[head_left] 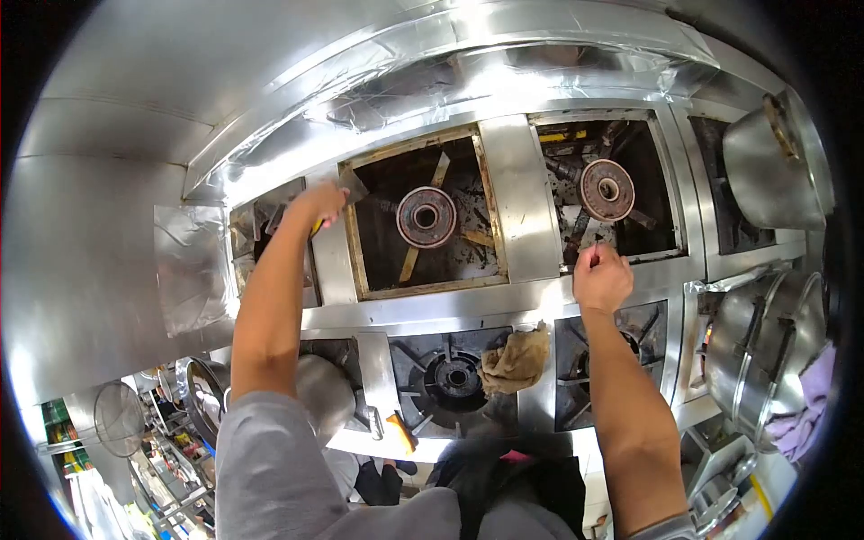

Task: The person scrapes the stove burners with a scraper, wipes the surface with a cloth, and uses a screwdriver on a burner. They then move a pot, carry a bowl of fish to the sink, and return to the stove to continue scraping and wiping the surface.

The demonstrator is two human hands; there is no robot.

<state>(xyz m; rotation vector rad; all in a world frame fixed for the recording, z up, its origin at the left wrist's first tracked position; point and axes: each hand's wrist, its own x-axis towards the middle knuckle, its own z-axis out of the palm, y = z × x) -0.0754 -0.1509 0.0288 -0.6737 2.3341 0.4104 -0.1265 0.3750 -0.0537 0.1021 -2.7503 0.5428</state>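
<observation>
My left hand (315, 205) is closed around a scraper (356, 186). Its flat metal blade points right, over the left rim of an open burner well (360, 261), and a bit of yellow and black handle shows below the fingers. Inside that well is a rusty round burner (427, 217). My right hand (603, 281) is closed at the front rim of the second well, just below another rusty burner (607, 190). Something small and dark shows at its fingertips, too small to name. Dark grime and loose bits lie in both wells.
Nearer me are burners with black grates (453, 373), a crumpled brown cloth (515, 360) and a yellow-handled tool (401, 432) at the front edge. Large metal pots (765, 162) stand at right, with a purple cloth (814, 396). Foil (387, 108) covers the back ledge.
</observation>
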